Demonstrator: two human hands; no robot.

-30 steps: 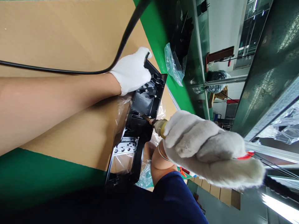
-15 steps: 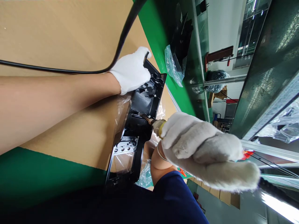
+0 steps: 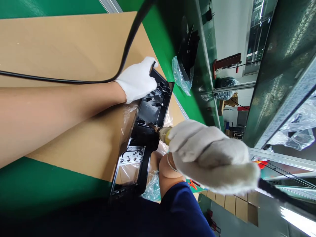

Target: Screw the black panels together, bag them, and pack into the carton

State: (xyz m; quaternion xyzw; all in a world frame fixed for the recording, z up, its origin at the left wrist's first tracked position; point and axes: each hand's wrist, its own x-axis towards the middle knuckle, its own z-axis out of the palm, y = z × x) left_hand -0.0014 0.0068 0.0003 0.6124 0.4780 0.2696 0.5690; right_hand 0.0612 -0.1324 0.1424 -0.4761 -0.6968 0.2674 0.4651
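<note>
My left hand [image 3: 138, 80], in a white glove, grips the upper end of a black panel [image 3: 149, 112] that lies at a slant on brown cardboard. Wrapped round a corded tool [image 3: 164, 135] with a yellowish collar is my right hand [image 3: 212, 156], also gloved. The tool's thin metal tip reaches down to the middle of the panel, beside a slot; the exact contact point is too small to make out. A silver perforated plate [image 3: 132, 156] sits in the panel's lower part, above a rectangular opening.
Brown cardboard [image 3: 61, 49] covers part of the green table [image 3: 61, 177]. A black cable [image 3: 125, 49] hangs over my left wrist. Clear plastic wrap [image 3: 181, 75] lies round a dark part at the upper right. Orange-handled pliers [image 3: 192, 184] are near my right sleeve. Metal frame bars stand at right.
The view has shifted slightly, so the table's far edge now shows at the top left. Both hands keep their holds; the tool's rear end appears tilted a little differently.
</note>
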